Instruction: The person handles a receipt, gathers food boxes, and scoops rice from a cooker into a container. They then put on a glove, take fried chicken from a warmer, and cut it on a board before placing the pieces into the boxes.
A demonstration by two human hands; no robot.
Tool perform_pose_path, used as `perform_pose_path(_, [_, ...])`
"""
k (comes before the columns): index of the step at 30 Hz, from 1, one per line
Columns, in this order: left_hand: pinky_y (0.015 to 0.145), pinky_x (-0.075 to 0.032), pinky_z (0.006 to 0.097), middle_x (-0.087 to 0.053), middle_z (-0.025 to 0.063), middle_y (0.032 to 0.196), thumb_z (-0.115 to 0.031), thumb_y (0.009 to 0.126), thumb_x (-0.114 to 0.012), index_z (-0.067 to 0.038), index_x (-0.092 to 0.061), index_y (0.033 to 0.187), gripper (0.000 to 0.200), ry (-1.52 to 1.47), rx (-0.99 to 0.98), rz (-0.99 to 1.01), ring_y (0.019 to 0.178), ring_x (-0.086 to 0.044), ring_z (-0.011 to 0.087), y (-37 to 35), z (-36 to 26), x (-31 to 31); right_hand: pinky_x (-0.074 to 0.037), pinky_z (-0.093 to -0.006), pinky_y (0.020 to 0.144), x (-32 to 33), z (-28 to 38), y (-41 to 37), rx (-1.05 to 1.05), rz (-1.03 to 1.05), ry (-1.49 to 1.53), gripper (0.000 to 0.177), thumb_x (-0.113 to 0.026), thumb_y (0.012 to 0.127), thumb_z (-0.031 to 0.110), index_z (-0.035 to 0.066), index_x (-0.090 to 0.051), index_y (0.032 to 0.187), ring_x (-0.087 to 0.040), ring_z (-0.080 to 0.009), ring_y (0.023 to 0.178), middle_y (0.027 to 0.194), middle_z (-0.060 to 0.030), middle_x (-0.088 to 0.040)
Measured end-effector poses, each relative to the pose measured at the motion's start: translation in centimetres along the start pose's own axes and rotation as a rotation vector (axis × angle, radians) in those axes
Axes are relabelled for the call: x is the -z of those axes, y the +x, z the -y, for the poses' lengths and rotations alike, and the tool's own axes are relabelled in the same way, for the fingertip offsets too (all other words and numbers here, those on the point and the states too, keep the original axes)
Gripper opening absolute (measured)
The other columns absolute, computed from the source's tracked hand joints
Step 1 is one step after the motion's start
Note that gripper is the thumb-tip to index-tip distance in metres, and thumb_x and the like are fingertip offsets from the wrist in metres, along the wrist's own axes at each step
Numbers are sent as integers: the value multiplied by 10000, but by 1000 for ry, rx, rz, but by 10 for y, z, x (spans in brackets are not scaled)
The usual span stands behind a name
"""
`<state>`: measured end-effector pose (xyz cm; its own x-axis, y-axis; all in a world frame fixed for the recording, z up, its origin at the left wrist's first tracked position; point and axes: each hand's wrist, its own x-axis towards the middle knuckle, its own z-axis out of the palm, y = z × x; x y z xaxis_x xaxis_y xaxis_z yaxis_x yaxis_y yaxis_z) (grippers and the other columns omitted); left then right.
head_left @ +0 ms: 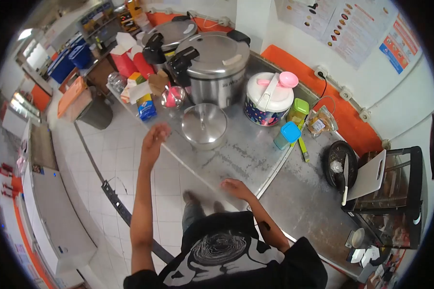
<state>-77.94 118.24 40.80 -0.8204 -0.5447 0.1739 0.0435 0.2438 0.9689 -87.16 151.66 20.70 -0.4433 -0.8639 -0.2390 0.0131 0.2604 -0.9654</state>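
My left hand [155, 136] is raised at the table's front edge, fingers loosely apart and holding nothing. Just right of it stands a round metal pot with a clear lid [204, 126], which it does not touch. My right hand [235, 187] hovers by the near edge of the metal table, relaxed with its fingers stretched out and nothing in it. Behind the lidded pot are a small metal bowl [173, 97] with something pink inside and a blue and yellow packet [146, 107]. Both hands are apart from every object.
Two large steel cookers [212, 67] fill the back. Along the wall stand a patterned tub with a white lid [269, 98], a pink scoop [288, 80], a blue-lidded container [288, 135] and a green-lidded one [299, 110]. Rightward lie a black bowl [333, 179], a knife [345, 180] and a cutting board [369, 176].
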Motion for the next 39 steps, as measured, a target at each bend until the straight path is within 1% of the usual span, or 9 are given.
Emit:
perform_pose_path(10, [1043, -351, 311, -505, 48, 1316, -220, 1006, -480, -82, -411, 1383, 407, 150, -368, 246, 1210, -470, 169, 362, 60, 20, -468, -269, 743, 4, 33, 57, -131, -753, 382, 233, -543, 982, 275, 81, -645, 1060, -577, -120, 835, 943, 8, -639])
perform_pose_path(14, [984, -406, 298, -559, 116, 1222, -136, 956, -562, -103, -314, 1432, 538, -104, -237, 693, 1080, -539, 167, 389, 54, 24, -494, -295, 768, -22, 79, 101, -231, -890, 388, 289, -499, 1002, 285, 47, -637, 1087, -605, -138, 865, 972, -30, -664])
perform_pose_path(18, [931, -440, 295, -600, 131, 1155, -66, 896, -637, -121, -268, 1444, 663, -291, -81, 707, 1006, -579, 163, 388, 31, 23, -499, -300, 779, -36, 103, 140, -296, -918, 373, 290, -513, 997, 280, 36, -634, 1096, -611, -139, 890, 991, -35, -664])
perform_pose_path(25, [873, -480, 316, -622, 138, 1136, -298, 765, -800, -114, -245, 1483, 927, -84, -536, 830, 1068, -599, 205, 477, -121, 6, -489, -273, 803, 42, 252, 241, -57, -690, 88, 210, -514, 995, 143, -19, -611, 1085, -587, -121, 891, 1011, -56, -643])
perform_pose_path(29, [854, -481, 299, -629, 194, 1083, -267, 751, -745, -48, -318, 1425, 828, 209, -467, 742, 938, -630, 223, 514, -204, -20, -506, -293, 784, 113, 336, 326, 83, -665, -313, 180, -544, 964, 137, 22, -639, 1065, -630, -142, 890, 972, -66, -670])
perform_pose_path(31, [867, -476, 306, -634, 246, 1048, -231, 730, -723, 7, -305, 1406, 829, 274, -414, 790, 877, -637, 246, 520, -226, -16, -504, -335, 846, 151, 323, 371, -53, -543, -575, 262, -611, 904, 203, 65, -631, 1126, -641, -226, 976, 1081, -110, -671])
perform_pose_path(33, [749, -500, 318, -655, 175, 926, -215, 732, -722, 24, -336, 1375, 787, 253, -393, 796, 811, -634, 220, 523, -236, -20, -484, -386, 913, 184, 265, 415, 109, -367, -828, 437, -677, 811, 276, 89, -604, 1200, -610, -305, 1072, 1177, -159, -637])
perform_pose_path(35, [688, -505, 313, -653, 154, 875, -212, 731, -721, 42, -386, 1332, 734, 228, -408, 822, 782, -629, 198, 547, -227, -38, -460, -420, 950, 173, 285, 444, -299, -88, -639, 629, -736, 711, 297, 74, -554, 1270, -565, -322, 1158, 1244, -194, -593])
perform_pose_path(39, [726, -515, 346, -658, 202, 939, -217, 750, -697, 11, -499, 1262, 595, 122, -364, 844, 828, -647, 215, 566, -218, -50, -513, -426, 847, 158, 254, 495, -459, 188, -1032, 631, -801, 554, 231, -10, -655, 1119, -648, -322, 1003, 1081, -189, -672])
